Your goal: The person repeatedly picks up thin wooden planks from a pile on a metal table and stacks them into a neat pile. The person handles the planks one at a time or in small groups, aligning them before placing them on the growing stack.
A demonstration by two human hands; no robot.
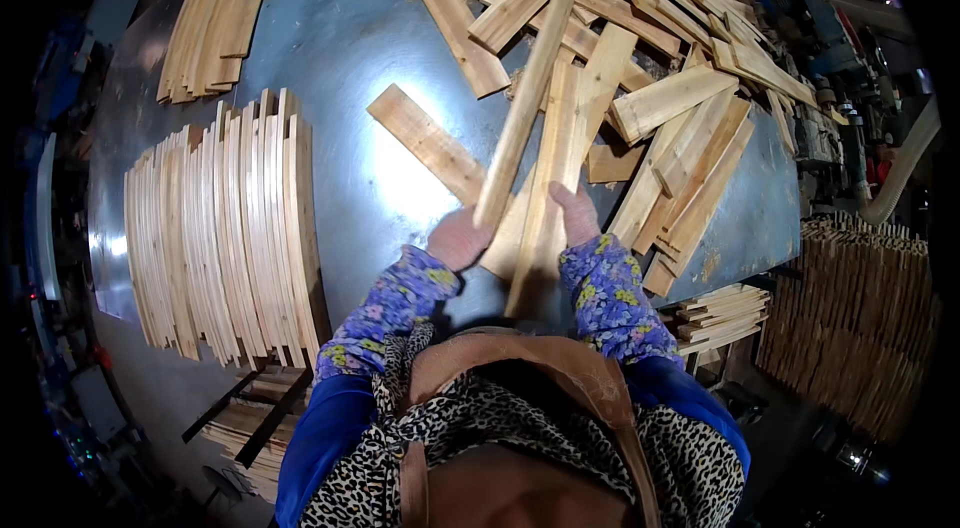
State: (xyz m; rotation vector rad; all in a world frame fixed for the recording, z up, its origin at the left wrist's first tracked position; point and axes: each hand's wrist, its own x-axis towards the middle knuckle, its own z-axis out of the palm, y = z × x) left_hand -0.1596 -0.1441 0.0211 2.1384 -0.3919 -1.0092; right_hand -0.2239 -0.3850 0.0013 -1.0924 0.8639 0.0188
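I log two hands: left hand [460, 237] clamped on the near end of a long plank [530, 93], right hand [577, 215] gripping a broader plank [548, 218], both over the desk's [350, 38] near middle. Risk, my judgement: the long plank's far end reaches over the loose pile [660, 108], so swinging it could snag and drag boards. Count: one plank per hand, one short board [425, 141] to their left, one packed row [220, 228] at left; pile pieces overlap too much to count.
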